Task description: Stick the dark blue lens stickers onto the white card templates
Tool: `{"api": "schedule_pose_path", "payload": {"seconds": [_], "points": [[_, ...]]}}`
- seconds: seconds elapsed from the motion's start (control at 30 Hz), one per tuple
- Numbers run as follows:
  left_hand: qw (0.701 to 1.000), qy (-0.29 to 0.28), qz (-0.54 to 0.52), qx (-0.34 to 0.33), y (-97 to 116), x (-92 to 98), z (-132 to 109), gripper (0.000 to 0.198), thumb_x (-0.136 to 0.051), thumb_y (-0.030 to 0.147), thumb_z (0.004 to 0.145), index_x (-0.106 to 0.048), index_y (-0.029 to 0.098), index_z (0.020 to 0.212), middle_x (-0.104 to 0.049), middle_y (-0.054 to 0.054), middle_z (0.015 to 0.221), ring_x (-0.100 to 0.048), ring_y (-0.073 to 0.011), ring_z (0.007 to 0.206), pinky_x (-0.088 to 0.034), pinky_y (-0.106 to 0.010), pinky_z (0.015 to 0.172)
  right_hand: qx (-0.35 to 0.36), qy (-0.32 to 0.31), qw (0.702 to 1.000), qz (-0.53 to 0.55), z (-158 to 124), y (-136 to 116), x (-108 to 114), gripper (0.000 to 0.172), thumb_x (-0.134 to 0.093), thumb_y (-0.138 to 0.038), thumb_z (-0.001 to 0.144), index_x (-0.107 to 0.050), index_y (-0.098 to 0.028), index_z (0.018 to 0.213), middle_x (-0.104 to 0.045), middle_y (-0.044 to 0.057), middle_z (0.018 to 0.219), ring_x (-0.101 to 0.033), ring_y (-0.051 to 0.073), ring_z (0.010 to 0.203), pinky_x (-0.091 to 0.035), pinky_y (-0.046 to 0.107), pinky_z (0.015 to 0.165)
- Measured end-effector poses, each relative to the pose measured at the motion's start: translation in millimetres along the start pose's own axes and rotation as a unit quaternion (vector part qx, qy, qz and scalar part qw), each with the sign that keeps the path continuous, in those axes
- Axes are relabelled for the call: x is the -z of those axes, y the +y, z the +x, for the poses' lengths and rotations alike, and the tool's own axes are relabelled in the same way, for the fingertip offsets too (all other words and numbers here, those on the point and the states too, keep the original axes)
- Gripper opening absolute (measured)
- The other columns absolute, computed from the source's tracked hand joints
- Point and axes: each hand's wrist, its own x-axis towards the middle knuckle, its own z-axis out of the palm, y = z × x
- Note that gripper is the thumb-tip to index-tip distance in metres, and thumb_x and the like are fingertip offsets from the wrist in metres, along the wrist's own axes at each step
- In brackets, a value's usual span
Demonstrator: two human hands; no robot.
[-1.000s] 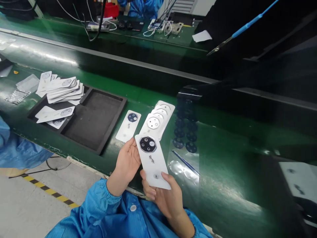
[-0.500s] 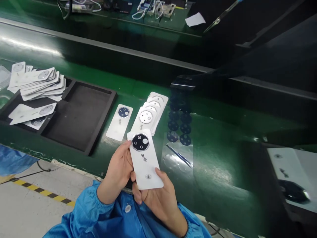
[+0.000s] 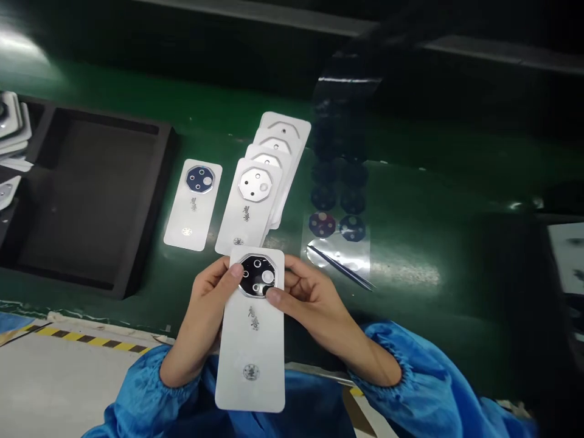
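Note:
A white phone back cover point(image 3: 269, 340) with a black octagonal camera piece point(image 3: 250, 267) is held upright between both hands. My left hand point(image 3: 205, 304) grips its upper left edge, thumb on the camera piece's left rim. Along the opposite edge, my right hand point(image 3: 319, 304) is closed, with its thumb pressed on the camera piece's lower right; the fingers behind are partly hidden. Just beyond lies a fanned stack of white back covers point(image 3: 246, 231) with white octagons. One cover with a dark blue octagon point(image 3: 193, 225) lies left of the stack.
A clear sheet of dark octagonal stickers point(image 3: 322, 225) lies to the right, with dark tweezers point(image 3: 340, 267) across its near end. At left is a black divided tray point(image 3: 150, 201) with several covers point(image 3: 13, 131). More white covers point(image 3: 566, 255) show at the far right.
My right hand has moved from the cover's lower end up to its camera piece. Both thumbs now press there. The cover appears lower and more upright, and the view has shifted.

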Motion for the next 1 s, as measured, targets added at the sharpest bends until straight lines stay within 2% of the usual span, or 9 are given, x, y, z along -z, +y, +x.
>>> {"api": "schedule_pose_path", "payload": {"seconds": [0.2,0.37,0.47,0.57,0.63,0.77,0.87,0.93,1.0], "points": [[0.991,-0.053,-0.086,0.089,2,0.3,2,0.026,-0.063,0.047,0.095,-0.063,0.021,0.091,-0.039,0.01,0.046,-0.015,-0.002,0.033,-0.019,-0.013,0.03,-0.026,0.001,0.999,0.03,-2,11,9,0.033,-0.072,-0.022,0.091,-0.064,-0.023,0.123,-0.077,0.0,0.093,-0.075,0.016,0.085,-0.061,0.03,0.08],[0.992,-0.043,-0.082,0.09,-1,-0.2,5,0.024,-0.064,0.047,0.094,-0.064,0.023,0.094,-0.038,0.01,0.046,-0.013,-0.0033,0.033,-0.02,-0.014,0.029,-0.031,0.032,0.999,-0.002,3,7,12,0.035,-0.074,-0.031,0.09,-0.065,-0.024,0.124,-0.075,0.0,0.084,-0.073,0.017,0.08,-0.06,0.031,0.074],[0.999,0.046,-0.016,-0.022,-9,1.6,2,0.026,-0.067,0.051,0.092,-0.066,0.025,0.097,-0.037,0.01,0.047,-0.02,-0.0046,0.035,-0.023,-0.015,0.032,-0.022,0.062,0.996,-0.059,-3,4,8,0.032,-0.068,-0.043,0.094,-0.066,-0.023,0.119,-0.073,0.0,0.083,-0.07,0.017,0.074,-0.057,0.027,0.065],[0.97,0.153,0.092,-0.166,-14,10.3,-9,0.029,-0.067,0.054,0.091,-0.069,0.025,0.093,-0.05,0.006,0.057,-0.039,-0.0068,0.043,-0.034,-0.016,0.04,-0.073,-0.019,0.992,-0.103,-29,14,-10,0.032,-0.058,-0.05,0.099,-0.068,-0.021,0.107,-0.073,0.003,0.082,-0.069,0.018,0.071,-0.056,0.027,0.063],[0.949,0.169,0.171,-0.206,-16,22.6,-20,0.029,-0.066,0.052,0.092,-0.073,0.024,0.096,-0.062,0.001,0.073,-0.055,-0.011,0.06,-0.044,-0.019,0.053,-0.141,-0.081,0.983,-0.088,-52,36,-27,0.037,-0.052,-0.053,0.102,-0.066,-0.019,0.099,-0.07,0.002,0.072,-0.068,0.016,0.061,-0.055,0.027,0.06],[0.887,0.234,0.223,-0.33,-23,61.5,-40,0.035,-0.056,0.046,0.098,-0.067,0.025,0.125,-0.065,-0.007,0.118,-0.064,-0.0211,0.098,-0.052,-0.026,0.073,-0.205,-0.044,0.978,0.006,-82,95,-61,0.051,-0.045,-0.066,0.1,-0.058,-0.017,0.097,-0.066,0.001,0.066,-0.057,0.012,0.041,-0.042,0.02,0.039],[0.819,0.319,0.163,-0.448,-31,91.5,-48,0.031,-0.049,0.04,0.1,-0.07,0.022,0.116,-0.065,-0.007,0.117,-0.063,-0.0216,0.103,-0.052,-0.03,0.078,-0.141,-0.046,0.985,-0.087,-87,112,-74,0.047,-0.04,-0.06,0.103,-0.058,-0.019,0.088,-0.068,0.002,0.066,-0.058,0.014,0.042,-0.045,0.024,0.04],[0.806,0.332,0.117,-0.476,-35,105.3,-53,0.03,-0.047,0.038,0.099,-0.071,0.022,0.108,-0.067,-0.005,0.107,-0.064,-0.0204,0.1,-0.052,-0.03,0.08,-0.049,-0.079,0.979,-0.182,-89,107,-79,0.037,-0.048,-0.051,0.102,-0.064,-0.021,0.087,-0.072,0.004,0.078,-0.069,0.02,0.063,-0.057,0.032,0.061],[0.807,0.324,0.094,-0.485,-37,114.0,-59,0.033,-0.044,0.04,0.1,-0.071,0.022,0.104,-0.067,-0.003,0.1,-0.064,-0.0194,0.097,-0.052,-0.03,0.078,0.025,-0.112,0.969,-0.217,-92,104,-81,0.022,-0.061,-0.044,0.096,-0.069,-0.024,0.095,-0.075,0.004,0.093,-0.073,0.025,0.089,-0.058,0.038,0.083]]}}
